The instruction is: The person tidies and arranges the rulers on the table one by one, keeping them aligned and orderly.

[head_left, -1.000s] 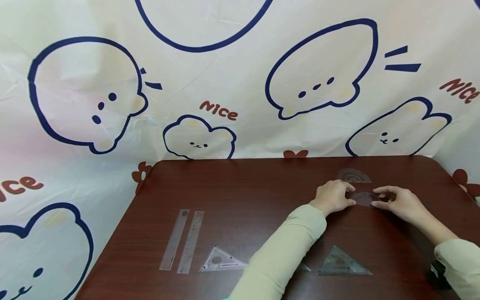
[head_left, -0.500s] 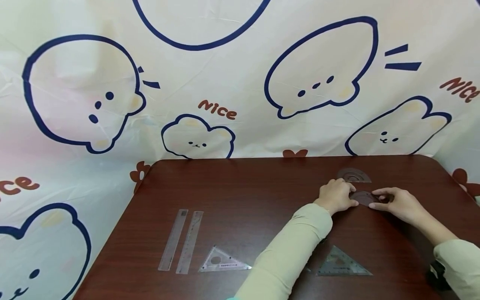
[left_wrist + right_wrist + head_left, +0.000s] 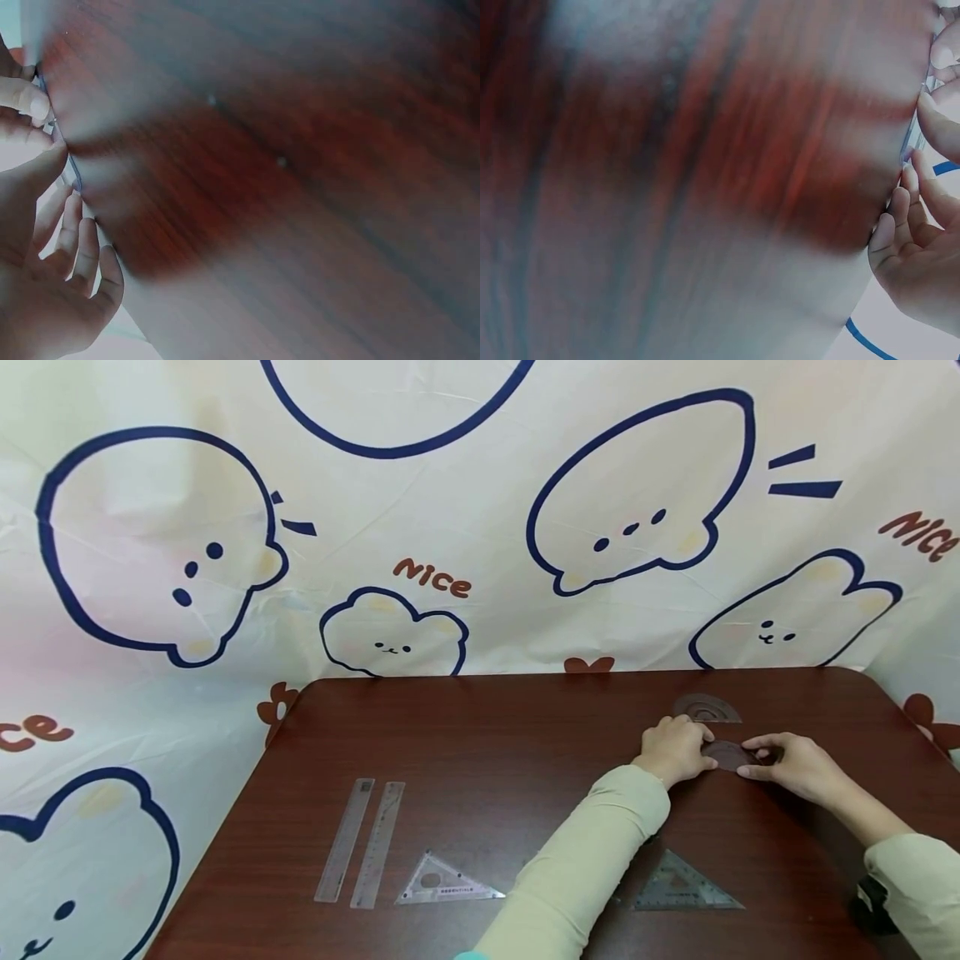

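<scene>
A dark translucent protractor (image 3: 726, 756) lies at the right of the brown table, between both hands. My left hand (image 3: 673, 750) pinches its left end with thumb and fingers. At its right end, the thumb and fingertips of my right hand (image 3: 797, 768) pinch it. Close behind it lies another clear protractor (image 3: 707, 708), partly overlapped by my left fingers in the head view. From each wrist, the held protractor shows only as a thin edge (image 3: 76, 172) low over the tabletop.
Two clear rulers (image 3: 345, 841) lie side by side at the left of the table (image 3: 480, 735). A clear set square (image 3: 447, 882) lies left of my left sleeve (image 3: 573, 868), and a greenish set square (image 3: 684, 887) right of it. A patterned cloth (image 3: 480, 518) hangs behind.
My left hand has shifted slightly right, closer to the right hand, along the protractor's left end. The right hand has barely moved.
</scene>
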`<state>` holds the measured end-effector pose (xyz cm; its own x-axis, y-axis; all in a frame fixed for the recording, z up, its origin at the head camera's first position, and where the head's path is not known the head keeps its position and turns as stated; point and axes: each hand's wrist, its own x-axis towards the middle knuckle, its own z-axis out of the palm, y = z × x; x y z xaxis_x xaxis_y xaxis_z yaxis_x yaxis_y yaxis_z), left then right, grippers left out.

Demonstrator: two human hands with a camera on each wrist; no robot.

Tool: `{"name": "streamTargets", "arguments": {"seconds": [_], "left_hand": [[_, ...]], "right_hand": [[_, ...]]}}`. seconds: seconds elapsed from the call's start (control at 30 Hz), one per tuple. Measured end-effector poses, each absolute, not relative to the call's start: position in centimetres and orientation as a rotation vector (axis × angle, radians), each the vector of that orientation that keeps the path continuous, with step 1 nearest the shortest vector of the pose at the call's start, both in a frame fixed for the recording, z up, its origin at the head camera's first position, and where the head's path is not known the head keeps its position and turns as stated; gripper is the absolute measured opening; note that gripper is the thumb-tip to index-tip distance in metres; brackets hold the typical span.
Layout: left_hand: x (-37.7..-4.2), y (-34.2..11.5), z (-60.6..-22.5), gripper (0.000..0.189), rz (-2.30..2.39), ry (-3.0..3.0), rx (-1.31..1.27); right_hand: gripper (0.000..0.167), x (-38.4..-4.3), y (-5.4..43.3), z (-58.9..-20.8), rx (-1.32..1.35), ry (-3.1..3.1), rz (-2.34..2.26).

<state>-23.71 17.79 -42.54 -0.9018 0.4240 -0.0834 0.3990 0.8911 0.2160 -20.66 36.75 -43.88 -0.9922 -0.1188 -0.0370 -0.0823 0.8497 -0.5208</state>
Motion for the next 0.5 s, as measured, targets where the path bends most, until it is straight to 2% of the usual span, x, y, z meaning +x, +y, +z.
{"name": "streamTargets", "arguments": {"seconds": [0.5], "left_hand": [[-23.8, 18.07, -42.71, 0.04, 0.329, 2.868, 0.637]], "right_hand": [[0.05, -20.93, 36.71, -44.06, -0.28, 2.906, -0.864]]}}
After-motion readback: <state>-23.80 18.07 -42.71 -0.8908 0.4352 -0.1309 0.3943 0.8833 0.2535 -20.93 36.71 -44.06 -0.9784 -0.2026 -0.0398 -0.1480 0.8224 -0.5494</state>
